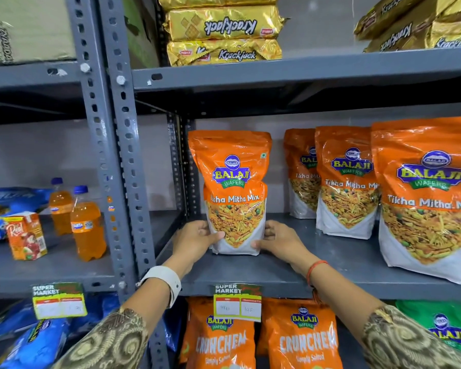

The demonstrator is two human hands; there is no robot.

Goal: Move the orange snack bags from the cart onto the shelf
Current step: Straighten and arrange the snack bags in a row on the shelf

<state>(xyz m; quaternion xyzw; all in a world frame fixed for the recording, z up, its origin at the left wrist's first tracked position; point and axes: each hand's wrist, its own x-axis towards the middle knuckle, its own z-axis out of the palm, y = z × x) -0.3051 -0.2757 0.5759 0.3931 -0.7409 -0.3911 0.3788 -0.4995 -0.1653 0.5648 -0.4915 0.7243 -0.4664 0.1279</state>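
Note:
An orange Balaji Tikha Mitha Mix snack bag (233, 187) stands upright at the left end of the grey metal shelf (264, 275). My left hand (194, 242) grips its lower left corner and my right hand (281, 242) grips its lower right corner. Three more orange bags of the same kind stand in a staggered row to the right: one far back (301, 171), one in the middle (345, 182) and one nearest me (426, 198). The cart is out of view.
A grey perforated upright post (117, 161) borders the shelf on the left. Beyond it stand orange soda bottles (87, 225) and a juice carton (26, 235). Gold Krackjack packs (224, 30) lie on the shelf above. Orange Crunchem bags (221, 339) fill the shelf below.

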